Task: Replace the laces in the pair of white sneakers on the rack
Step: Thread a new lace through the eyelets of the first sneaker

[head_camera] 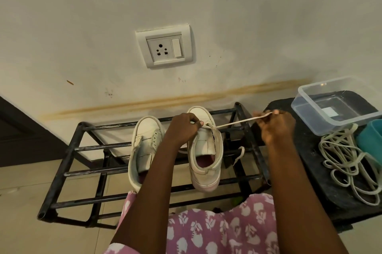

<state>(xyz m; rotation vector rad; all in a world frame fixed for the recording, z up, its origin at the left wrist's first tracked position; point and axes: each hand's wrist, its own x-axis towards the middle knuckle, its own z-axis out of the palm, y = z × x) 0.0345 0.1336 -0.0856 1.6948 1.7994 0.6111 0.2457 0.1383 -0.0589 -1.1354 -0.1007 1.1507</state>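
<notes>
On the rack (86, 147), the left hand (184, 127) has its grip clamped on the right-side white sneaker (206, 162) near its front eyelets. Its lace (233, 122) runs taut, sideways and rightward, to the right hand (277, 127), whose grip pinches the end.

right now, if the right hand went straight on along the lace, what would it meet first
Likely the clear plastic box, its left wall just past the right hand; depth is unclear.
</notes>
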